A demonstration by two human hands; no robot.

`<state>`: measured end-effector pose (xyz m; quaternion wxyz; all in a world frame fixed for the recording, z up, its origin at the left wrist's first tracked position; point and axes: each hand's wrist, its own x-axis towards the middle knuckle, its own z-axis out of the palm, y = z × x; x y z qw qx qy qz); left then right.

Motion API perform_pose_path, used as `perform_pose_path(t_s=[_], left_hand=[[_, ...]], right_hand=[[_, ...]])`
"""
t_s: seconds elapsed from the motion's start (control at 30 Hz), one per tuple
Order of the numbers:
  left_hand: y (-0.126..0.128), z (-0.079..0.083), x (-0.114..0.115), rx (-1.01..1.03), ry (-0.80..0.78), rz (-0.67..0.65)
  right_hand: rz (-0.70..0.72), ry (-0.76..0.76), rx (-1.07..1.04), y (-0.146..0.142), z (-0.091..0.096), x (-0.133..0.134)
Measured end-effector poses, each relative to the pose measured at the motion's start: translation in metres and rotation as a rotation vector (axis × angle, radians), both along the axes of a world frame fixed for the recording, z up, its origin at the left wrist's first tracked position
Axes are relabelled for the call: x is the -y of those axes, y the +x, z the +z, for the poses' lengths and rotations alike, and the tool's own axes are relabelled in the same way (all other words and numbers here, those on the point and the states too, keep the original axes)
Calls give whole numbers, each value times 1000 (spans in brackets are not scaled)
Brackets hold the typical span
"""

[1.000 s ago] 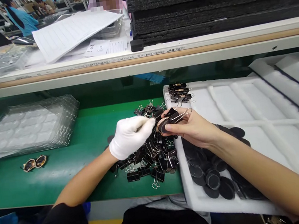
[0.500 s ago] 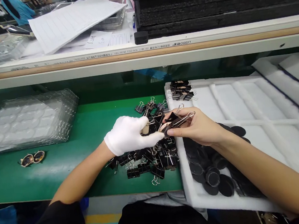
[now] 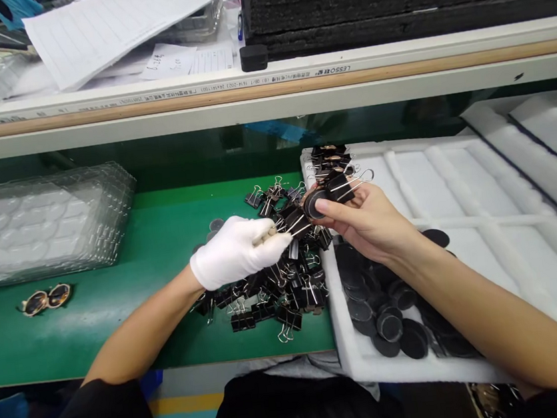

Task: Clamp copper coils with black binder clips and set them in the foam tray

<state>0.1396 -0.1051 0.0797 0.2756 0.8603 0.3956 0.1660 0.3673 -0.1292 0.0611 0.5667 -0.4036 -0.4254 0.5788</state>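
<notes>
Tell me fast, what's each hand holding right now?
Left hand: closed, pinching a binder clip by its handles.
Right hand: closed, holding a black disc.

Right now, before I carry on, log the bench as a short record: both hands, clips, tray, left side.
Left hand: white-gloved, pinching a binder clip by its handles
Right hand: bare, holding a round dark piece; second clip at its right
Clip pile: loose on green table
White tray: right of pile; dark discs heaped in near-left part
Left side: round-lensed glasses, clear plastic stack behind
</notes>
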Motion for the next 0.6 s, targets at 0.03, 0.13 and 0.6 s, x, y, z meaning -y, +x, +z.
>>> perform_pose_path(t_s=[0.03, 0.13, 0.6], left_hand=[[0, -1, 1, -4, -9, -4], [1, -3, 1, -5, -27, 14], [0, -1, 1, -39, 34, -5]], right_hand=[[5, 10, 19, 0, -1, 0], [11, 23, 72, 0, -2, 0], [0, 57, 68, -2, -6, 4]])
